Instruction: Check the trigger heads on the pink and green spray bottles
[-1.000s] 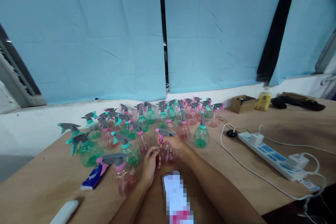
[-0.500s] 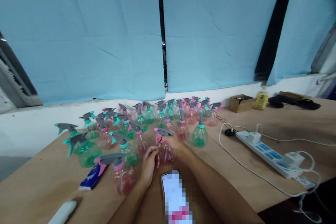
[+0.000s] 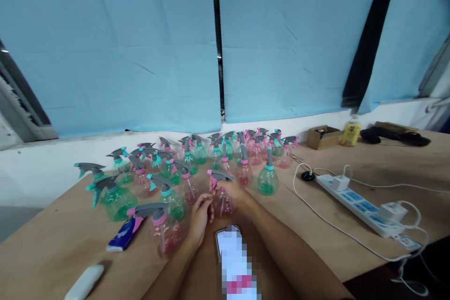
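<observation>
My right hand (image 3: 229,188) is closed around the grey-and-pink spray head of a spray bottle (image 3: 223,206) with a clear pink body, which stands upright on the table. Just left of that bottle is my left hand (image 3: 202,213), its fingers loosely curled and apart, with nothing visible in them; whether the fingertips touch the bottle I cannot tell. Below the hands lies a phone (image 3: 234,248), its lit screen blurred out. Close to my left forearm stands another pink spray bottle (image 3: 166,234), and a green one (image 3: 267,182) stands to the right.
Several more pink and green spray bottles (image 3: 119,201) crowd the table's left and back. A blue packet (image 3: 121,236) and a white object (image 3: 85,282) lie at left. To the right are a power strip (image 3: 358,206) with cables, a cardboard box (image 3: 322,138) and a yellow-labelled bottle (image 3: 350,132).
Almost nothing differs. Both hands keep their places at the pink spray bottle, and the whole view has shifted very slightly.
</observation>
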Motion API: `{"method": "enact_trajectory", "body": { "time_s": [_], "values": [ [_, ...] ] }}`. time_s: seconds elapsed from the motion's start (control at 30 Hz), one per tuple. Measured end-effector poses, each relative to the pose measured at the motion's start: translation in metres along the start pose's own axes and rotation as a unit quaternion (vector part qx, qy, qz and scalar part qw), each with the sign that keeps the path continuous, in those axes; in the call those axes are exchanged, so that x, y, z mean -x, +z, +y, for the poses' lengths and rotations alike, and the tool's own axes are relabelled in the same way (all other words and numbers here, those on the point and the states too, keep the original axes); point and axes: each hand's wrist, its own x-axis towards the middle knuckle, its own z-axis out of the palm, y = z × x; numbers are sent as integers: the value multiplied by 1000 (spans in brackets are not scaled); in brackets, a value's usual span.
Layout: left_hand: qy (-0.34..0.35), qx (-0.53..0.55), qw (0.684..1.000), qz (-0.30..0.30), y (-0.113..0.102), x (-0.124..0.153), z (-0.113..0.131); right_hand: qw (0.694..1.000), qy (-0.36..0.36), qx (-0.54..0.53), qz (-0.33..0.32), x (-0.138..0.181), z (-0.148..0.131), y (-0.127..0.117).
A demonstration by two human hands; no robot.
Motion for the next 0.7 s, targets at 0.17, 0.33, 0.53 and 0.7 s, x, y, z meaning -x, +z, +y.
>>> {"method": "enact_trajectory", "body": {
  "time_s": [0.17,0.33,0.53,0.7],
  "values": [
    [2,-9,1000,-1,1,1,2,1000,11,26,-1,0,8,-3],
    [-1,-11,1000,1,1,2,2,1000,2,1,1,-2,7,-2],
    [7,-9,1000,13,2,3,6,988,-17,98,122,-2,15,5],
    [11,5,999,39,2,3,6,953,-105,200,204,5,19,13]
  ]
}}
